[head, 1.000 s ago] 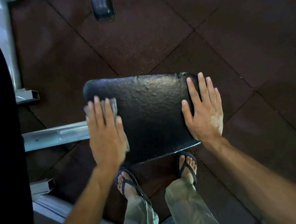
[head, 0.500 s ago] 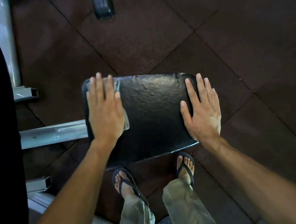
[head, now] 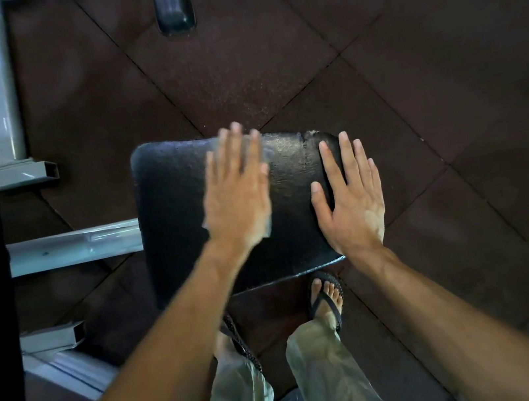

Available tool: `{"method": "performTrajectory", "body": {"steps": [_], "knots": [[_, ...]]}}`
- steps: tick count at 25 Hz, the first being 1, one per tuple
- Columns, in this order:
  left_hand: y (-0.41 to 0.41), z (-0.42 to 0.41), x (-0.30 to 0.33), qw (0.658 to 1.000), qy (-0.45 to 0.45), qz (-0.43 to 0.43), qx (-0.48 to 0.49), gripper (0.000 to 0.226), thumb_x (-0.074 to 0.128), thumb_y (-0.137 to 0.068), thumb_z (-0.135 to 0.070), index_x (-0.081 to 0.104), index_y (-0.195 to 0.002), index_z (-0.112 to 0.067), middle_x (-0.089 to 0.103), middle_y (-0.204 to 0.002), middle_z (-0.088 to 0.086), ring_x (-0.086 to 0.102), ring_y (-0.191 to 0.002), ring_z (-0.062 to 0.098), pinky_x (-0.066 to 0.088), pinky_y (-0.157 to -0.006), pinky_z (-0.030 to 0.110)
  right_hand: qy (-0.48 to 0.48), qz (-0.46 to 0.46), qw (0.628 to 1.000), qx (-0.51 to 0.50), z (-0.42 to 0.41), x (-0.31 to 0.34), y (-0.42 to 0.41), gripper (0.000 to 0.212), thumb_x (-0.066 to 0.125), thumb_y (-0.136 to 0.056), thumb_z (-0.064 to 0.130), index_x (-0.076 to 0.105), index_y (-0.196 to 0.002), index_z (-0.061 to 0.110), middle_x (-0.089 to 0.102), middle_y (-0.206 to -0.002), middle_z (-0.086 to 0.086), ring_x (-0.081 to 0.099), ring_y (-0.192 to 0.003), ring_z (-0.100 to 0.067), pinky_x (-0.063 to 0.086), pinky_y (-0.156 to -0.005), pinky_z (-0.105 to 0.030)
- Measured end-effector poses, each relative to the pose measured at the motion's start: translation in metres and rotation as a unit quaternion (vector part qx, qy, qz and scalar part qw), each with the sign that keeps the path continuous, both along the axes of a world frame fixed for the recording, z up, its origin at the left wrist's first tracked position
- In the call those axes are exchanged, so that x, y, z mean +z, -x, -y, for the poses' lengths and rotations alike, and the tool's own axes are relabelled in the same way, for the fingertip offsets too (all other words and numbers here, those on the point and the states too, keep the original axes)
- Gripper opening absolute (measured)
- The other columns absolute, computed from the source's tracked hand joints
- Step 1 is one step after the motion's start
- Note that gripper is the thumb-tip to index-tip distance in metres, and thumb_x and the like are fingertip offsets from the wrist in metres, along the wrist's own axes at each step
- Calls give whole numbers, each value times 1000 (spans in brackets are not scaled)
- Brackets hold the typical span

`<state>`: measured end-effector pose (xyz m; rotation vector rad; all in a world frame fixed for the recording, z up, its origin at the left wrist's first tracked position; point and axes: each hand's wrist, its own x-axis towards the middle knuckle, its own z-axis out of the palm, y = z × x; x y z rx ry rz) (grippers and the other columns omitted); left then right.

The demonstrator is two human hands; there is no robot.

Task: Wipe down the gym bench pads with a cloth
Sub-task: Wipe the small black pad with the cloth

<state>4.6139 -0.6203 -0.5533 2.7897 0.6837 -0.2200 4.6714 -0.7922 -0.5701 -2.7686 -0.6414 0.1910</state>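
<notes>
Left hand (head: 238, 197), cloth (head: 259, 163) now mid-pad (head: 294, 202).

— What sort of place is this?

— A gym, by the look of it. The floor (head: 268, 61) is laid in dark speckled rubber tiles with plain seams, the kind put under weights.

— Anything else?

— A black padded seat (head: 293, 195) with cracked, worn vinyl sits on a grey steel frame (head: 73, 248) that runs off toward 9 o'clock. At 12 o'clock a pale tube (head: 173, 3) ends in a black rubber cap.
</notes>
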Motion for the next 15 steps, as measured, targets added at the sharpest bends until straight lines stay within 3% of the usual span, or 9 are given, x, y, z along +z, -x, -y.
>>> {"method": "performTrajectory", "body": {"steps": [3,5,8,10,15], "knots": [[19,-47,0,993,-4,9,115,52,14,-106,-32,16,-156,-16,6,-166,11,1,-155,27,13,-126,50,1,1,1000,-1,0,1,-2,58,36,-102,43,25,-155,25,14,-166,-5,11,-154,-25,18,-125,-45],[49,-34,1,987,-12,7,157,52,17,-107,-31,16,-156,-14,7,-166,12,2,-155,28,12,-126,50,9,0,1000,-3,-2,2,-1,58,35,-102,43,24,-156,25,13,-166,-5,11,-154,-25,18,-125,-45],[71,38,1,992,-8,-18,122,55,15,-106,-34,10,-157,-13,1,-166,13,-2,-154,30,5,-126,49,23,-15,1000,-2,-5,4,-1,59,33,-102,44,22,-156,26,11,-167,-5,10,-154,-25,17,-125,-45],[52,78,0,996,31,16,85,56,13,-106,-36,12,-157,-14,3,-166,11,-1,-154,28,2,-126,47,1,-47,999,12,-1,7,-4,58,34,-102,43,21,-156,26,9,-167,-3,5,-155,-23,13,-126,-45],[32,78,12,980,171,83,67,54,19,-106,-35,12,-157,-22,-2,-167,3,-8,-155,17,3,-127,45,-165,-157,973,-33,21,26,4,53,37,-105,32,25,-156,20,11,-167,1,-2,-155,-12,10,-126,-47]]}}
